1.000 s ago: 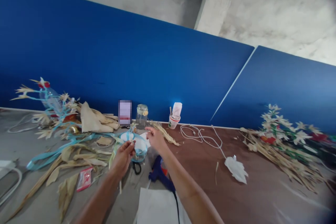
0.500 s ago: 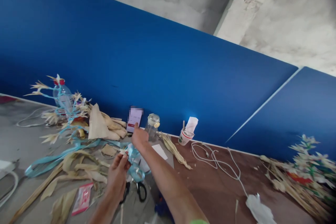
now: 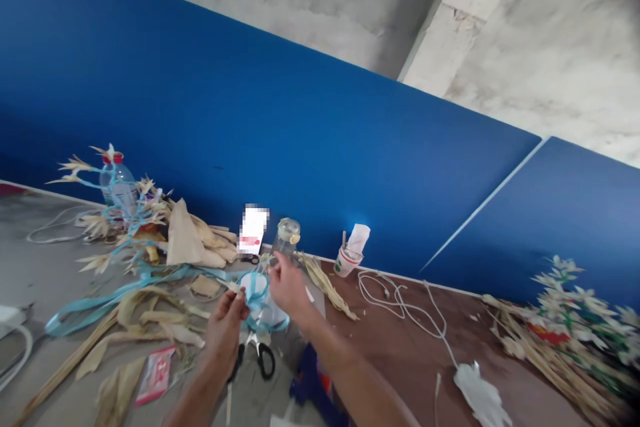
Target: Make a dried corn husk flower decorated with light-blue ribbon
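My left hand [image 3: 227, 317] is closed, its thumb and fingertips pinching a small pale piece of husk beside the light-blue ribbon [image 3: 256, 285]. To its right, my right hand [image 3: 289, 285] hovers over the ribbon with the index finger stretched out, and no object shows in it. A phone [image 3: 253, 230] with a bright screen leans against the blue partition behind the hands. Black-handled scissors [image 3: 266, 360] lie below the ribbon, between my forearms. A clear jar [image 3: 287, 235] stands just behind my right hand.
Dry husks [image 3: 117, 340] and a pink packet [image 3: 156, 375] lie at the left, near a bottle [image 3: 118, 187] with husk flowers. A blue glue gun [image 3: 313, 383] is beside my right forearm. Farther right are a paper cup [image 3: 347, 260], a white cable [image 3: 400, 303] and white flowers [image 3: 575, 300].
My right hand has drawn back from the phone screen toward the ribbon. The phone's screen has turned brighter. More of the blue glue gun shows, and the view has shifted slightly.
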Motion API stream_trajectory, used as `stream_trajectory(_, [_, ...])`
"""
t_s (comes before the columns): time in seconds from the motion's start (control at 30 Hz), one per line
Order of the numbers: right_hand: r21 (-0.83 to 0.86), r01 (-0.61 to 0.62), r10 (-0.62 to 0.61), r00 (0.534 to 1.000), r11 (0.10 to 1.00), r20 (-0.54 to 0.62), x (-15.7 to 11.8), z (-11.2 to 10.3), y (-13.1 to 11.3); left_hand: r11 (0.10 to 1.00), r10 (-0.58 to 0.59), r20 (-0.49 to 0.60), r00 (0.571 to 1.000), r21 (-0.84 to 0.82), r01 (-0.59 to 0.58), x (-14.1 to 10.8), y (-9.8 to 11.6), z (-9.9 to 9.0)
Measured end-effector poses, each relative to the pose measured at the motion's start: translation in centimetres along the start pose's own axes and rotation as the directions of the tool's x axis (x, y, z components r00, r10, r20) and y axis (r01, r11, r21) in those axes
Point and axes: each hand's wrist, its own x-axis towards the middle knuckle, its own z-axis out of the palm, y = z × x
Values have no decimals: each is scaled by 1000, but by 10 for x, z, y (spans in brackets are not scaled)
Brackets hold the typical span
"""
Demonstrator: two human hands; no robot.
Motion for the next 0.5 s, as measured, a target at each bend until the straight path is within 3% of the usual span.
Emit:
stream_trajectory(0.13, [162, -5, 1, 1000, 987, 26, -75, -44, 39, 1000, 7, 38, 999, -22, -7, -4, 2, 6])
stream_trajectory(0.23, [185, -106, 89, 991, 977, 98, -126, -62, 59, 999, -2, 113, 994, -51, 8, -7, 1, 10])
stream_trajectory(0.37, [171, -171, 147, 979, 970, 143, -171, -64, 67, 998, -34, 183, 983, -44, 42, -10, 3, 14])
stream_trajectory(0.5, [59, -143, 133, 980, 988, 151, -186, -59, 61, 997, -30, 230, 973, -64, 46, -14, 9, 19])
